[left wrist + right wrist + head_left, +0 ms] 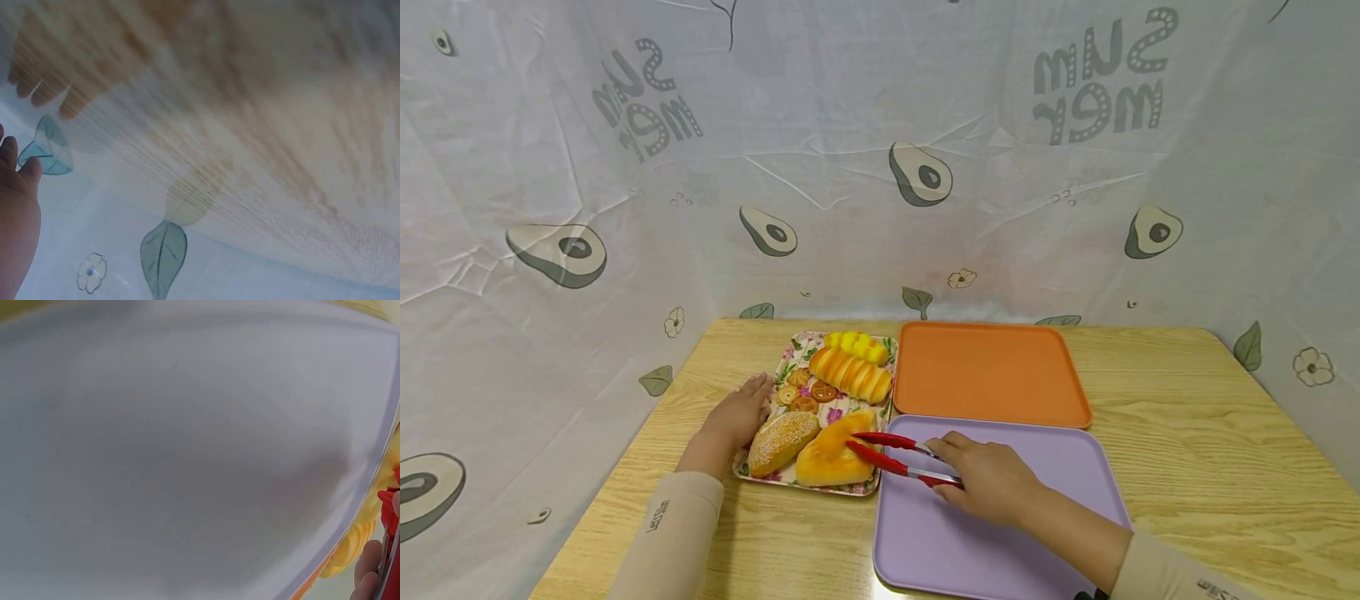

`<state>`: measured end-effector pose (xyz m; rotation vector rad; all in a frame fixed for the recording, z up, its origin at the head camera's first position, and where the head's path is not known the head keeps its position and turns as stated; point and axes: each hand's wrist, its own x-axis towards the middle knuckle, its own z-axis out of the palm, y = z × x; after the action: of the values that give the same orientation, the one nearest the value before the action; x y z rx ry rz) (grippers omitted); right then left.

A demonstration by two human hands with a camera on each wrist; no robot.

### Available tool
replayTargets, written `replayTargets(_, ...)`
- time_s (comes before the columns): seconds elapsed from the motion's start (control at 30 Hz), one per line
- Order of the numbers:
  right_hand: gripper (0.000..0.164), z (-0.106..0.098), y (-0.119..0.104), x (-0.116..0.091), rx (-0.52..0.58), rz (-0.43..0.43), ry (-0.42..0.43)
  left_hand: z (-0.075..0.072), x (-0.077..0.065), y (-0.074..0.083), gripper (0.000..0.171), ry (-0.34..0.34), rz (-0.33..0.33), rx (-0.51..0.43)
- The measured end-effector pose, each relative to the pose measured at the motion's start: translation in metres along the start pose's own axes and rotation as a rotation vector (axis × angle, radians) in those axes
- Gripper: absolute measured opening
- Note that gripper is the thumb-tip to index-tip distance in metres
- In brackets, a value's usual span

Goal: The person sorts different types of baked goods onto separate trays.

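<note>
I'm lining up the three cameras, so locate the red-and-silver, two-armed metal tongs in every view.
Head: the red-and-silver, two-armed metal tongs are below centre, slightly to the right, held in the right hand.
Left wrist: not in this picture.
Right wrist: tongs at the right edge, lower half, partly cut off.
Shared landmark: the flat, rectangular lavender tray, in the head and right wrist views only.

Smooth metal-and-plastic tongs, glossy

There are three trays, four large breads, four small biscuits and one pair of tongs.
</note>
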<state>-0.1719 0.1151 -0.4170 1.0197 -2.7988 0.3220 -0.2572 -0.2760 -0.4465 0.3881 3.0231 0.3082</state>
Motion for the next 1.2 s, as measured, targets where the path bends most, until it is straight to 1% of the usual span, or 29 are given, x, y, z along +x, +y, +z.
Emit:
replayTargets(0.3,0.045,-0.003,0.0,-0.002,0.019,-0.005,0.027,0.005,0.002,-0.005,0.053,0.012,0.011,0.016)
replayTargets(0.43,0.046,-0.007,0.001,-0.003,0.021,0.009,0.033,0.007,0.002,-0.007,0.053,0.015,0.01,0.015)
replayTargets(0.63,0.05,-0.014,0.006,-0.007,0.009,0.054,0.02,0.007,0.003,-0.006,0.053,0.017,0.012,0.029)
replayTargets(0.8,0.053,-0.022,0.015,-0.015,0.023,0.088,0.034,0.006,0.003,-0.005,0.053,0.018,0.018,0.04)
replayTargets(0.97,0.053,-0.029,0.03,-0.025,0.046,0.107,0.034,0.006,0.003,-0.005,0.053,0.021,0.022,0.039)
replayTargets(1.1,0.054,-0.033,0.043,-0.034,0.053,0.09,0.042,0.006,0.003,-0.006,0.053,0.013,0.018,0.037)
replayTargets(1.2,0.054,-0.035,0.051,-0.041,0.046,0.058,0.049,0.006,0.003,-0.005,0.054,0.009,0.013,0.032)
